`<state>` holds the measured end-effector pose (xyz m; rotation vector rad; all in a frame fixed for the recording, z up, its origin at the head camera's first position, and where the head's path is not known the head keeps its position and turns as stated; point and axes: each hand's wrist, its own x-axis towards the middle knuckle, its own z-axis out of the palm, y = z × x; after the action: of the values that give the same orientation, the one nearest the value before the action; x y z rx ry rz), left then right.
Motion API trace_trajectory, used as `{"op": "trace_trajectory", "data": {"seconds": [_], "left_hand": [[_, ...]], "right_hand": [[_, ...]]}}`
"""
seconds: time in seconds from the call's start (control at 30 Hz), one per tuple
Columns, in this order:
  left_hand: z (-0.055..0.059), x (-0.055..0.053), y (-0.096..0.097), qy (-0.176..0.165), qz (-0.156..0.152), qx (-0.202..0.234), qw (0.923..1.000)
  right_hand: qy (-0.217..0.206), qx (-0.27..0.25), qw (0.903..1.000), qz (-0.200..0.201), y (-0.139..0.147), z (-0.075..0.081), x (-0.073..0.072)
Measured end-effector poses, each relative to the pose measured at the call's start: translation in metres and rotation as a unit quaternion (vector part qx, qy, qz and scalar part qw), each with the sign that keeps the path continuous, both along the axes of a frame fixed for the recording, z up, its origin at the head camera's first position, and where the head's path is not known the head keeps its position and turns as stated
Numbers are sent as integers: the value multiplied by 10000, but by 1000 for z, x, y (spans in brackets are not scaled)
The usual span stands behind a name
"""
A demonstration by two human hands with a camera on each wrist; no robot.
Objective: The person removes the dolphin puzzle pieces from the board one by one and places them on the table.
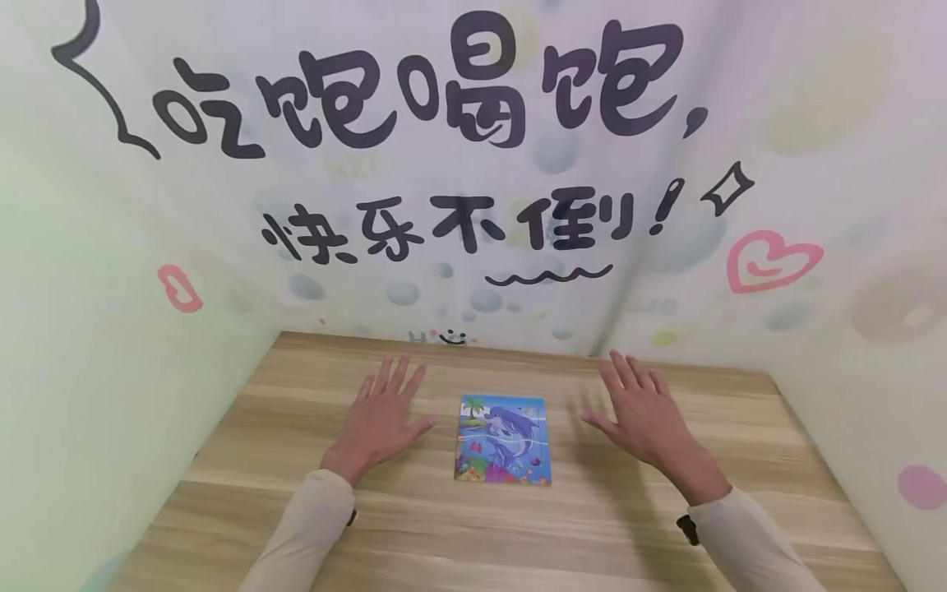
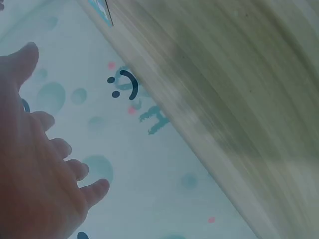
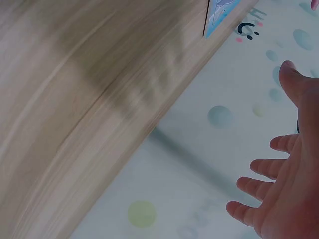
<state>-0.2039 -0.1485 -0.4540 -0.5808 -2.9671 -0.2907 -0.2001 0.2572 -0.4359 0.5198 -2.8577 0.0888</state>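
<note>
A flat rectangular picture board (image 1: 503, 440) lies on the wooden table (image 1: 473, 534), printed with purple dolphins, a palm tree and coral. To its left my left hand (image 1: 381, 423) is held palm down, fingers straight and spread, thumb towards the board. On the other side my right hand (image 1: 644, 415) is spread in the same way, its shadow falling on the table. Neither hand touches the board or holds anything. Both wrist views show the hands' fingers extended, and only a corner of the board (image 2: 101, 10) (image 3: 219, 15) at the top edge.
A pale wall hanging (image 1: 459, 304) with large black characters, bubbles and hearts rises behind the table's back edge. More pale covering stands along the left and right sides. Light sleeves (image 1: 299, 534) cover both forearms, and a dark band (image 1: 688, 529) shows at the right wrist.
</note>
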Motion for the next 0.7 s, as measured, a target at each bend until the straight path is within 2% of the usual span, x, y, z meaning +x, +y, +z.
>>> {"op": "trace_trajectory", "data": {"seconds": [0.17,0.3,0.4,0.57,0.7], "left_hand": [[2,1,5,61,-120,120,9998],[0,0,9,-51,-102,134,9998],[-3,-1,11,-206,-61,216,9995],[-7,-2,14,-428,-132,622,9971],[-12,-4,17,-819,-284,888,9923]], "right_hand": [[-133,0,9999,26,-6,-3,-2],[-216,-34,9997,90,-11,-7,-4],[-251,-129,9995,172,-15,-10,-5],[-366,-353,9983,278,-22,-16,-8],[-541,-598,9962,338,-30,-21,-10]]}}
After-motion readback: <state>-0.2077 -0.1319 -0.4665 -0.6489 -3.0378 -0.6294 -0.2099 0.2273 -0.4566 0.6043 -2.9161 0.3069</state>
